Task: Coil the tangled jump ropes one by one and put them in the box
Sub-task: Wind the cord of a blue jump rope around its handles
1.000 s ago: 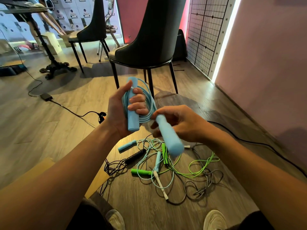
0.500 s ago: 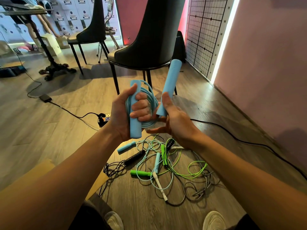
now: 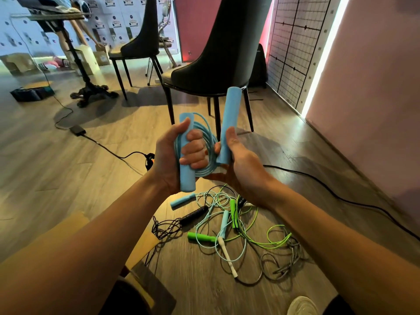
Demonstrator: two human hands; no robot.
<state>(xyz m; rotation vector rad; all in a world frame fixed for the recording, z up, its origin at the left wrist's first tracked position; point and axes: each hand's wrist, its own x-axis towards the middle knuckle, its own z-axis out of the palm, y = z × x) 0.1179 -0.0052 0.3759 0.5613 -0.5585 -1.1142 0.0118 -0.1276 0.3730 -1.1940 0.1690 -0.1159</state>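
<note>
My left hand [image 3: 176, 155] grips one light-blue foam handle [image 3: 186, 178] upright together with the coiled blue rope [image 3: 210, 142] looped around its fingers. My right hand [image 3: 241, 169] holds the second blue handle [image 3: 228, 119] upright, close beside the coil. Below them on the wooden floor lies the tangle of remaining jump ropes [image 3: 229, 226]: green, pale blue, black and grey cords with their handles. A cardboard box flap [image 3: 68, 228] shows at the lower left, mostly hidden by my left arm.
A dark chair [image 3: 218, 64] stands right behind the hands, a second chair [image 3: 141, 46] farther back left. A black cable [image 3: 341, 196] runs along the pink wall on the right. A table base [image 3: 91, 94] and a power adapter [image 3: 77, 129] lie at the left.
My right hand swung the second blue handle from pointing down toward me to standing upright beside the coil. My left hand kept its grip on the first handle and coil.
</note>
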